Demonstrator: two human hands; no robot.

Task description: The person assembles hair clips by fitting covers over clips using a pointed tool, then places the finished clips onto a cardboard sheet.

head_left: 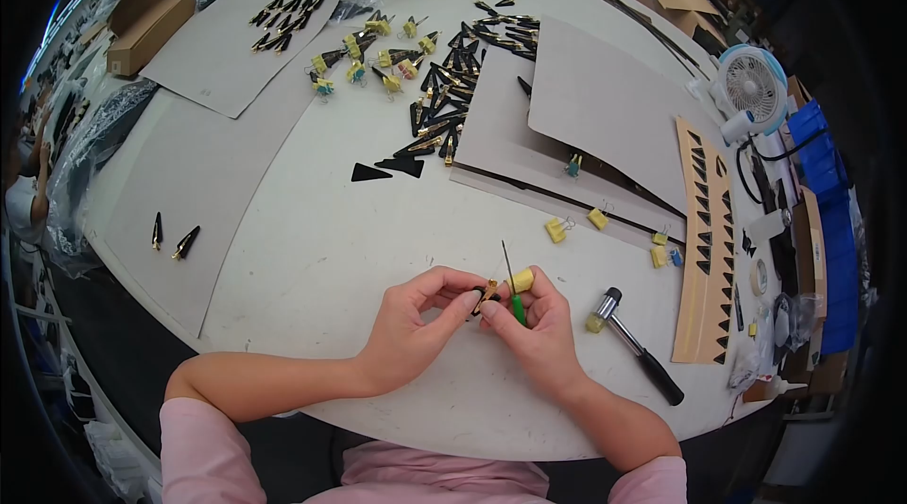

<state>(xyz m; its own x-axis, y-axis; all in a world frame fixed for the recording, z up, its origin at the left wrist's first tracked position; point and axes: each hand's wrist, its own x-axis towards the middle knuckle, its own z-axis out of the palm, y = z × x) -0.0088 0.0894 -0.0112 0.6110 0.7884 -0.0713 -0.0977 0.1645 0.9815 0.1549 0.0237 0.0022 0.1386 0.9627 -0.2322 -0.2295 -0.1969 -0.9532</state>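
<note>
Close to the table's front edge, my left hand (pixel 411 320) pinches a small black-and-gold pointed piece (pixel 487 295) between thumb and fingers. My right hand (pixel 546 339) meets it from the other side, its fingertips touching the same piece. Also in my right hand is a green-handled awl (pixel 519 309), its thin dark shaft pointing up and away. A yellow clip (pixel 521 280) shows at my right fingers; whether they grip it is unclear. To the right lies a small mallet (pixel 631 343) with a black handle. My fingers partly cover the pointed piece.
Black-and-gold pointed pieces (pixel 444 93) lie heaped beyond my hands, with two black triangles (pixel 373 172) nearby. Grey boards (pixel 605 98) are stacked at right. Several binder clips (pixel 556 230) lie about. A tan strip (pixel 688 315) bears black triangles; a fan (pixel 751 79) stands behind.
</note>
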